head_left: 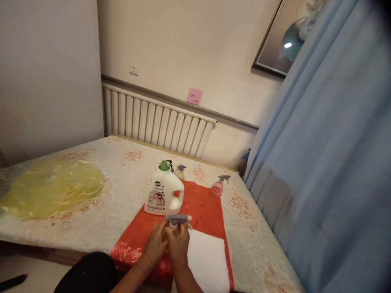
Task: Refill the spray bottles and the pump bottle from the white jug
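Grip: left hand [155,242], right hand [179,245] clasped round grey-topped spray bottle [176,219]; glossy, crinkled red sheet [200,205] beneath.

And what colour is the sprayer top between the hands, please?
The sprayer top is grey with a paler tip, shown in the head view.

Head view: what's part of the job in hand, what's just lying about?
Likely in use:
trigger sprayer, between left hand and right hand
white jug, just ahead
red sheet
white cloth, lying on it
perhaps the pink spray bottle

Probably uninvolved:
yellow plastic, far left
pink note on the wall
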`<state>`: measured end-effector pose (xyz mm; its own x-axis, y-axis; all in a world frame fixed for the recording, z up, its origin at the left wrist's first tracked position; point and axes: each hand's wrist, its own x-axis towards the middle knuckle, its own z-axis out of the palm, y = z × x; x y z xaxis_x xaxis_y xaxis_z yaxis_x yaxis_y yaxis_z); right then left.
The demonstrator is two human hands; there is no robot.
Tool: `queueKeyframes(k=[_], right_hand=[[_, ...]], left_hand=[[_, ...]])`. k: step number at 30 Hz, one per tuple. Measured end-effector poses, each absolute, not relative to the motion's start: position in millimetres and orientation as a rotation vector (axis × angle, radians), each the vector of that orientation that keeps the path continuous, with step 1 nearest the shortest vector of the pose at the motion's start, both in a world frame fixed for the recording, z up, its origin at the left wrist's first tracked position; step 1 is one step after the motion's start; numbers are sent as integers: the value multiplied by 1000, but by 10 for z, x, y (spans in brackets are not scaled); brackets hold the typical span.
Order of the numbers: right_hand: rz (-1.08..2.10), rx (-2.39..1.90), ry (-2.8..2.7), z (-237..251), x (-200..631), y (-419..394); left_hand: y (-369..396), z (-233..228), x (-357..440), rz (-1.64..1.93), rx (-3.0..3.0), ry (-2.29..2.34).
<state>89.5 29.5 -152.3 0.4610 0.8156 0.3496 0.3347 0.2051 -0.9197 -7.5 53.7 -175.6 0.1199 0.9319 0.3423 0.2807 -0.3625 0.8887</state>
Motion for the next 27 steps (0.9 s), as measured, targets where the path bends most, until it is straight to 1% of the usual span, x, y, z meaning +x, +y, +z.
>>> queueKeyframes(k=[6, 18, 27], right_hand=[[443, -1301, -1209, -1481, 936, 208], [436, -1396, -1029, -1611, 862, 383], [483, -1311, -1163, -1479, 902, 227]], left_hand=[[528, -1749, -78, 1257, 1750, 1184], [502, -1740, -49, 1288, 1750, 1194], [499, -1759, -49, 1330, 1734, 1223]])
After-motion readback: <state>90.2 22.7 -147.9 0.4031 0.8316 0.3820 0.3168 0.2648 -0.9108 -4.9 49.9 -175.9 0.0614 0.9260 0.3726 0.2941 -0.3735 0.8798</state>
